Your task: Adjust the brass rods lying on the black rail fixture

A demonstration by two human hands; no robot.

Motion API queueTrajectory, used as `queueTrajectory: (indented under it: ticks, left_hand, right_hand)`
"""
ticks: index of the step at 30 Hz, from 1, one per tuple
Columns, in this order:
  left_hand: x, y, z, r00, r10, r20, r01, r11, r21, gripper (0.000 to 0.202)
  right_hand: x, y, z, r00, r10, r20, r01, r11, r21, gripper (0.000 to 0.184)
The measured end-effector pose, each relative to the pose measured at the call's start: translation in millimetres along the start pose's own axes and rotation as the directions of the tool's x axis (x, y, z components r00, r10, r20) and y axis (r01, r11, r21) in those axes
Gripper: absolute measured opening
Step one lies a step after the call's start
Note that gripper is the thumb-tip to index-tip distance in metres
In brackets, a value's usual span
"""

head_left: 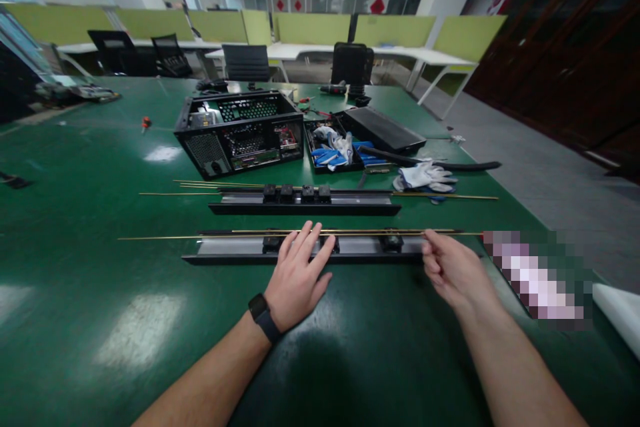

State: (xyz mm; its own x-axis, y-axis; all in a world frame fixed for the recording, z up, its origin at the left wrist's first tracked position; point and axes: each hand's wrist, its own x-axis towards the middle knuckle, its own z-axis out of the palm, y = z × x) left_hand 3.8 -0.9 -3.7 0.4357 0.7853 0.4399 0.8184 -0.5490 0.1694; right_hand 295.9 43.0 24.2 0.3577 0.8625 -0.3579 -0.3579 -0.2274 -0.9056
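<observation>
Two long black rails lie across the green table [100, 267]. My left hand [299, 277] rests flat on the near rail [360, 248], fingers stretched out over its middle by a small black block. My right hand [450, 270] is at the rail's right end, fingers curled in a pinch on a thin brass rod [165, 237] that runs along the rail's far edge. The far rail [350, 200] carries several small black blocks [297, 192] and has more brass rods beside it.
An open black computer case [240, 133] stands behind the rails. To its right are a black tray [333, 147] with blue and white gloves, a black flat panel [383, 128], white gloves [425, 177] and a black strip. Office chairs and green partitions stand beyond.
</observation>
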Motion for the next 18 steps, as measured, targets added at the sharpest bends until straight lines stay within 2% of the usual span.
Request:
queueTrajectory:
  ticks: [2,3,7,9,14,16,18]
  left_hand:
    - [0.0,-0.3,0.1,1.000,0.000,-0.004,0.000,1.000,0.001,0.063]
    - [0.0,-0.6,0.2,1.000,-0.001,-0.006,0.001,1.000,0.001,0.063]
    - [0.3,-1.0,0.6,1.000,0.002,-0.005,-0.002,1.000,-0.006,0.064]
    - [0.5,-0.7,0.7,1.000,0.003,-0.003,-0.003,1.000,-0.010,0.065]
    - [0.5,0.0,0.1,1.000,0.000,0.001,0.000,1.000,0.001,0.064]
    - [0.4,-0.1,-0.3,1.000,0.002,0.002,-0.002,1.000,0.004,0.063]
    - [0.3,-0.4,-0.3,1.000,0.004,0.001,-0.004,1.000,0.004,0.063]
  right_hand:
    - [-2.2,1.8,1.4,0.995,0.042,0.091,-0.039,0.998,-0.045,0.023]
    - [-2.8,2.0,1.7,0.994,0.050,0.097,-0.045,0.998,-0.054,0.023]
    - [-0.8,-1.1,0.5,0.997,-0.026,-0.077,0.026,1.000,0.003,0.017]
    - [0.2,-2.0,0.2,0.994,-0.035,-0.106,0.036,0.999,0.012,0.014]
    - [-1.6,0.3,2.1,0.997,0.026,0.071,-0.023,0.999,-0.040,0.012]
    - [-0.7,-0.7,0.8,0.999,0.032,0.039,-0.031,0.999,-0.023,0.012]
    - [1.3,-2.8,-1.6,0.998,0.013,-0.054,-0.012,1.000,0.021,0.011]
